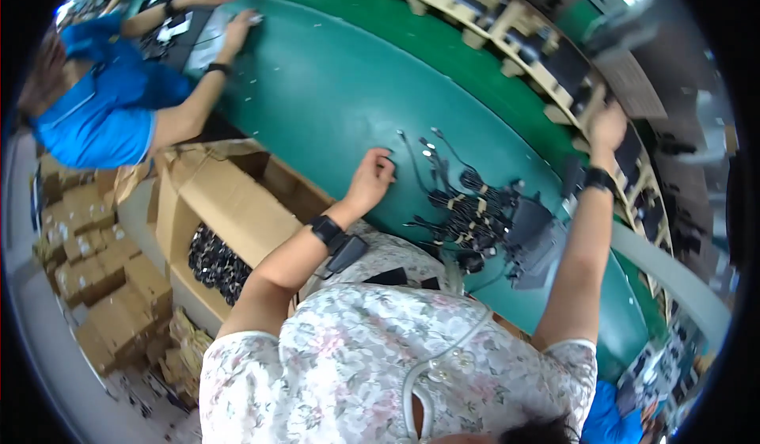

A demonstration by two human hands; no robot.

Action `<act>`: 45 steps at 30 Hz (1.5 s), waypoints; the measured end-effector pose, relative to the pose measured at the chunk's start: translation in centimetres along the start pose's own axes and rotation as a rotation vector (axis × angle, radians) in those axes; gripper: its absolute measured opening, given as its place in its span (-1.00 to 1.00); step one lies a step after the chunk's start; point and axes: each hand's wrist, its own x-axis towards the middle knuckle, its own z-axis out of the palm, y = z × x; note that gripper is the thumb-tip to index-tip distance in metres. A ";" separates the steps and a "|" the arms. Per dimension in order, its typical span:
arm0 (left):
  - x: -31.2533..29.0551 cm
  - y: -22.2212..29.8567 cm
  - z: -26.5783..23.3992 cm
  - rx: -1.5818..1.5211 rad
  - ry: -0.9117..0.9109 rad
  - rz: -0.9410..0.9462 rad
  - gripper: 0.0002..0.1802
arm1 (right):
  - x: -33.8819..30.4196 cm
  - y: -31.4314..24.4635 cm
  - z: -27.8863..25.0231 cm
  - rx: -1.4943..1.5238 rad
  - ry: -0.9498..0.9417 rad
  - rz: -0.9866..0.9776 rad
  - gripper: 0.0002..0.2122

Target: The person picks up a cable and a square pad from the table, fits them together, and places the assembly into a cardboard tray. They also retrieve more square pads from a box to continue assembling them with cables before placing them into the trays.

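Long smooth green surface (317,72), with black cable bundles in tan ties (475,206) heaped between both hands.
Left hand (370,181) is left of the heap, fingers curled, can't tell if that grip's got anything; right hand's (608,127) up by the pale wooden rack (473,38), grip too blurry to call tbh.

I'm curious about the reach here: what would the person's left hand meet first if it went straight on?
Probably the nearest cable plug on the green table, just ahead of the left hand; depth is unclear, so the hand might pass above it.
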 end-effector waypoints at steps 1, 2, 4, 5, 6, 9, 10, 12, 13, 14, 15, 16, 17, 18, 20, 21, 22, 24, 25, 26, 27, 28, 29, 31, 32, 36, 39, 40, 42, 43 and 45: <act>0.1 0.3 0.3 0.011 0.023 0.004 -0.73 | 1.5 5.1 2.8 -0.015 -0.121 0.016 -0.65; 0.1 0.3 0.1 0.020 0.028 -0.018 -0.73 | 1.3 4.6 2.8 0.008 -0.139 -0.005 -0.66; 0.0 0.5 -0.8 0.023 0.059 -0.033 -0.74 | 1.1 5.3 2.3 -0.023 -0.196 -0.042 -0.66; 0.0 0.6 -1.1 0.045 0.075 -0.009 -0.74 | 1.4 5.7 2.6 -0.072 -0.240 -0.057 -0.65; 0.2 0.7 -1.4 0.066 0.088 0.016 -0.75 | 1.5 4.7 2.4 -0.056 -0.236 -0.075 -0.65; 0.9 1.3 -2.7 0.156 0.155 0.135 -0.76 | 1.8 3.0 0.9 -0.158 -0.277 -0.069 -0.64; 1.2 1.7 -3.1 0.230 0.187 0.225 -0.78 | 1.6 4.2 1.2 -0.172 -0.269 -0.054 -0.64; 1.2 1.7 -3.5 0.285 0.174 0.336 -0.79 | 1.1 7.8 2.7 -0.193 -0.187 -0.184 -0.67; 1.3 0.8 -3.8 0.327 0.169 0.356 -0.80 | 0.2 8.2 2.3 -0.234 -0.098 -0.323 -0.69; 1.6 -0.1 -3.5 0.367 0.165 0.378 -0.81 | -0.9 7.7 1.8 -0.279 -0.015 -0.465 -0.70; 1.5 -0.5 -3.3 0.358 0.137 0.370 -0.80 | -2.1 7.1 1.1 -0.206 0.015 -0.325 -0.72; 1.2 -0.9 -3.1 0.356 0.107 0.364 -0.80 | -3.4 6.3 0.7 -0.129 0.053 -0.183 -0.74; 1.0 -1.6 -2.9 0.340 0.047 0.389 -0.80 | -4.8 5.6 -0.2 0.016 0.117 -0.097 -0.76; 0.7 -2.5 -2.7 0.327 0.006 0.356 -0.80 | -6.2 5.3 -0.9 0.174 0.191 -0.019 -0.78; 1.3 -2.5 -1.7 0.327 -0.072 0.335 -0.79 | -9.5 5.5 -2.5 0.264 0.173 0.105 -0.79; 1.4 -2.0 -0.9 0.355 -0.116 0.352 -0.79 | -11.1 5.8 -3.1 0.386 0.137 0.192 -0.81; 1.1 -1.5 -0.2 0.388 -0.156 0.359 -0.79 | -12.4 6.0 -3.6 0.372 0.139 0.227 -0.81; 0.5 -0.1 0.7 0.440 -0.227 0.351 -0.78 | -14.7 6.4 -4.9 0.370 0.145 0.179 -0.83; 0.6 1.3 1.3 0.519 -0.221 0.376 -0.75 | -16.9 6.7 -5.6 0.366 0.134 0.153 -0.84; 1.1 2.7 2.0 0.595 -0.216 0.417 -0.71 | -18.7 7.0 -6.1 0.352 0.124 0.185 -0.84; 1.5 3.5 2.4 0.605 -0.242 0.419 -0.71 | -20.1 7.1 -6.5 0.328 0.081 0.198 -0.85; 1.9 4.2 2.9 0.681 -0.233 0.560 -0.68 | -21.4 7.0 -7.0 0.308 0.040 0.203 -0.85; 2.2 4.8 3.4 0.752 -0.222 0.705 -0.65 | -22.4 6.9 -7.5 0.289 0.000 0.206 -0.86; 2.1 5.0 4.5 0.810 -0.218 0.867 -0.61 | -24.7 7.1 -7.8 0.270 0.018 0.204 -0.86; 1.6 4.6 4.9 0.818 -0.281 0.857 -0.60 | -25.9 7.2 -8.0 0.256 0.031 0.188 -0.87; 2.6 4.2 8.5 0.818 -0.396 0.922 -0.57 | -28.5 7.2 -7.5 0.279 0.005 0.205 -0.87; 3.5 5.0 11.4 0.799 -0.406 1.054 -0.56 | -29.1 7.0 -7.6 0.218 -0.001 0.237 -0.82; 3.9 5.2 12.5 0.880 -0.410 1.028 -0.58 | -29.1 6.8 -7.4 0.213 0.009 0.243 -0.82; 4.6 5.3 14.0 1.040 -0.419 0.980 -0.62 | -29.2 6.0 -6.6 0.048 -0.109 0.224 -0.71; 4.7 5.4 14.4 1.034 -0.420 0.995 -0.62 | -29.3 5.5 -6.2 0.042 -0.096 0.230 -0.71; 5.2 5.1 14.5 1.127 -0.497 0.936 -0.66 | -29.5 4.8 -5.3 -0.052 -0.112 0.151 -0.63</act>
